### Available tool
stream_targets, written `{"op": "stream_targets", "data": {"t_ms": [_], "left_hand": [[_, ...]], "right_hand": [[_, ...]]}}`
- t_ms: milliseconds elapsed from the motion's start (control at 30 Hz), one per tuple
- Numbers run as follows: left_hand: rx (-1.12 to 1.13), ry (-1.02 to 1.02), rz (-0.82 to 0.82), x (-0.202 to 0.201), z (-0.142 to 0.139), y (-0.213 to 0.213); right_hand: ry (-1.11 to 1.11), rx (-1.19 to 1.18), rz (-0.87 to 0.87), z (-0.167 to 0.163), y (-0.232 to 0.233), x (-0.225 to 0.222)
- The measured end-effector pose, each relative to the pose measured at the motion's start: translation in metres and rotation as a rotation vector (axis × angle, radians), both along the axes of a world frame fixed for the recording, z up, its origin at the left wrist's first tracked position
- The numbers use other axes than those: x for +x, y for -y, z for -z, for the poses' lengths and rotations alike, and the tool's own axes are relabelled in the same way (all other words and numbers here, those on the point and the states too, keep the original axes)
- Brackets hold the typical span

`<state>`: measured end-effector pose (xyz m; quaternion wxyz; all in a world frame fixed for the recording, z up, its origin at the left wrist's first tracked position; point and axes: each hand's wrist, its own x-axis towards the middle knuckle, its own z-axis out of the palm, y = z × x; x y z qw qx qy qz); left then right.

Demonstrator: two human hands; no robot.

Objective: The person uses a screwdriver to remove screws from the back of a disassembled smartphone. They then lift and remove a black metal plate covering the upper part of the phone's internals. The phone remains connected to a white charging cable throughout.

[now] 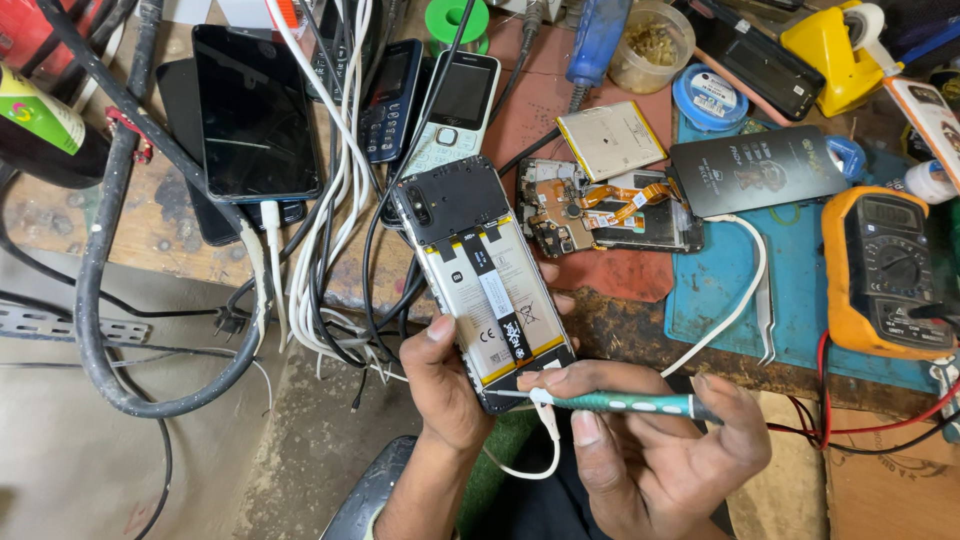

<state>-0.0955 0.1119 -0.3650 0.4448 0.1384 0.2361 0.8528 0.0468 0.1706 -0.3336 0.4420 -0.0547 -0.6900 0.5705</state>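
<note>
My left hand grips an opened smartphone with its back cover off, showing a silver battery and a black upper shield. It is held tilted over the bench edge, camera end away from me. My right hand holds a thin green-handled screwdriver, its tip resting at the phone's lower end near the charging port area. A white cable hangs from the phone's bottom.
A second disassembled phone and a loose battery lie on a red mat. Tweezers rest on a blue mat beside an orange multimeter. Several phones, keypad handsets and tangled cables crowd the left.
</note>
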Motion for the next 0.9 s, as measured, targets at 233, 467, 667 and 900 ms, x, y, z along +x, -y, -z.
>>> {"op": "stream_targets", "data": {"t_ms": [233, 467, 667, 900], "left_hand": [[-0.061, 0.007, -0.087, 0.004, 0.015, 0.0], [-0.05, 0.069, -0.084, 0.007, 0.017, 0.003], [-0.042, 0.077, -0.102, 0.009, 0.018, 0.001], [0.023, 0.055, -0.059, 0.012, 0.015, -0.002]], "right_hand": [[0.147, 0.153, 0.013, -0.041, 0.007, -0.003], [0.266, 0.507, -0.013, -0.045, -0.02, -0.005], [0.126, 0.425, -0.197, -0.053, -0.024, -0.018], [0.172, 0.461, -0.294, -0.061, -0.03, -0.01]]}}
